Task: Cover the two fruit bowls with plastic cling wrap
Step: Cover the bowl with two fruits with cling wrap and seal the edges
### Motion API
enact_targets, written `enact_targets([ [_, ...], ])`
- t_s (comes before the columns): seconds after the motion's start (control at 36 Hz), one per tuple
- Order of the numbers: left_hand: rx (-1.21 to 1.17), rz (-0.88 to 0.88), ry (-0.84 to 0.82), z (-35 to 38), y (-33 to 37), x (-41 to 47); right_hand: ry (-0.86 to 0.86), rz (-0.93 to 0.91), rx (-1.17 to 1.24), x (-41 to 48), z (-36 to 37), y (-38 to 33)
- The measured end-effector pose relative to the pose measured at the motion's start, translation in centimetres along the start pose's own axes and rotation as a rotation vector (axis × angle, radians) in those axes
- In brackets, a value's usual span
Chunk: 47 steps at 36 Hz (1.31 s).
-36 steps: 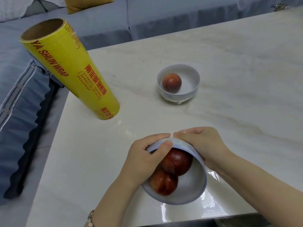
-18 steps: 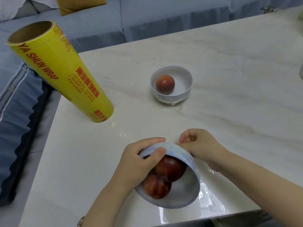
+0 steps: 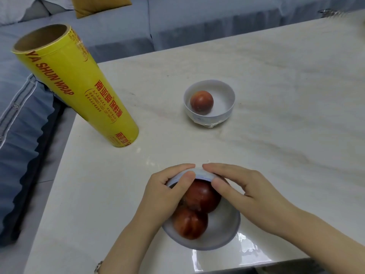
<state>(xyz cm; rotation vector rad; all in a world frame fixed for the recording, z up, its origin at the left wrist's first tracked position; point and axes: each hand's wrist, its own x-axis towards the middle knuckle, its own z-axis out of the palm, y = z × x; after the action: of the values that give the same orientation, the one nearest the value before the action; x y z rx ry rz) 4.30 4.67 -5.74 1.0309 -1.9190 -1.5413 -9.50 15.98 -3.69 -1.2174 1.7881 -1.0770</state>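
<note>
A white bowl [image 3: 221,232] with two red fruits [image 3: 201,194] is tilted toward me at the table's near edge. My left hand [image 3: 164,194] grips its far-left rim, thumb inside over the fruit. My right hand [image 3: 243,190] grips the far-right rim, fingers curled over the outside and thumb at the rim. Thin film seems to lie over the rim, hard to tell. A second white bowl [image 3: 227,95] with one red fruit [image 3: 201,102] stands further back, with crumpled wrap around its base. The yellow cling wrap roll [image 3: 79,89] stands upright at the left.
The pale marble table [image 3: 276,95] reaches right and back. Its left edge runs close to the roll. A grey-blue sofa [image 3: 177,20] with a mustard cushion [image 3: 98,4] lies behind, and blue fabric [image 3: 19,135] hangs beside the table at left.
My right hand went from the rim to a fist just off it, then came back onto the bowl's far rim with fingers spread. The left hand kept its grip.
</note>
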Motion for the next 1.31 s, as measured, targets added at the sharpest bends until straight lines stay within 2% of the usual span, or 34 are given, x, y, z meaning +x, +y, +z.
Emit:
enact_targets([
  [0.19,-0.012,-0.018,0.044,-0.2,-0.3,0.0,-0.145,0.088,0.029,1.5,0.3,0.3],
  [0.47,0.013,-0.032,0.066,-0.2,-0.3,0.0,-0.216,0.217,0.306,2.6,0.9,1.0],
  [0.61,0.002,-0.07,0.053,0.1,0.2,0.2,-0.167,0.277,0.572,1.5,0.9,1.5],
  [0.69,-0.06,-0.155,0.157,0.6,-0.2,-0.1,-0.05,0.279,0.677,0.6,0.3,1.8],
  [0.78,-0.157,-0.325,0.261,1.1,-0.6,-0.3,0.019,0.261,0.625,-0.2,-0.2,2.5],
  [0.89,-0.239,-0.432,0.215,1.5,-0.7,-0.6,0.081,0.254,0.503,-0.5,-0.4,3.4],
  [1.03,-0.069,-0.252,0.076,-0.2,0.0,0.9,0.061,0.193,0.422,-0.2,-0.3,3.1],
  [1.14,-0.069,-0.219,-0.098,-1.0,0.4,1.3,0.012,0.116,0.418,0.4,0.1,1.8],
  [1.22,-0.101,-0.211,-0.073,-0.9,0.3,0.7,-0.04,0.084,0.452,0.9,-0.1,1.2],
  [1.31,-0.11,-0.149,0.005,-0.9,0.2,0.1,0.007,0.076,0.41,1.4,-0.6,1.3],
])
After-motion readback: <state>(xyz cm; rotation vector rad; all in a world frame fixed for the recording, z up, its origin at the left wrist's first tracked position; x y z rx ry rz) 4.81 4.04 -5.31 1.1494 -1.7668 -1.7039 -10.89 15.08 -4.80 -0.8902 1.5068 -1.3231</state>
